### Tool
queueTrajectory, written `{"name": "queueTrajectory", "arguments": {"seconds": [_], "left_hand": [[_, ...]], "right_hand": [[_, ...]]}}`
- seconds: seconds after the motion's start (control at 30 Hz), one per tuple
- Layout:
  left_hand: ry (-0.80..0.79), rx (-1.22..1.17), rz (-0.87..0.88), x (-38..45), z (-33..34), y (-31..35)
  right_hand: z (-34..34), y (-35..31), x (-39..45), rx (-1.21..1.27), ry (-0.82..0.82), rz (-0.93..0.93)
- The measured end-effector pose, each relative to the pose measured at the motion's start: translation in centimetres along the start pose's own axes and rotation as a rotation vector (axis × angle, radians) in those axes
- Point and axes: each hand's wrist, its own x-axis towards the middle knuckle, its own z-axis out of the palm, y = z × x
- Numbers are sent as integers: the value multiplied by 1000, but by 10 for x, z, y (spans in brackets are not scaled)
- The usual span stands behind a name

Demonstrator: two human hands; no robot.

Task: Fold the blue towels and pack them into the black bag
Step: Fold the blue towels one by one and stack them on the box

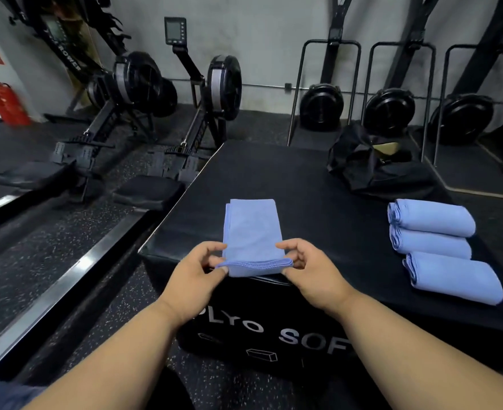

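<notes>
A blue towel (252,229), folded into a long narrow strip, lies on the black plyo box (303,184) with its near end lifted. My left hand (200,276) pinches the near left corner, and my right hand (309,270) pinches the near right corner. Three folded blue towels (433,220) (430,244) (457,279) lie in a row along the box's right side. The black bag (359,161) sits slumped and open at the far right of the box top.
Two rowing machines (143,93) stand on the speckled floor to the left, their rails running toward me. Several black fan-wheel machines (389,110) stand along the back wall. A red fire extinguisher (7,102) is at far left.
</notes>
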Motion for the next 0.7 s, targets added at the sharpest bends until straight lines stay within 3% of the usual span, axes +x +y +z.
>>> {"name": "queueTrajectory", "arguments": {"seconds": [0.13,0.47,0.7], "left_hand": [[17,-49,-5,21,4,9],[3,97,-144,59,21,-24],[78,225,-100,57,28,-23]], "right_hand": [[-2,7,19,58,54,56],[10,36,49,30,103,187],[14,44,55,16,135,197]]}}
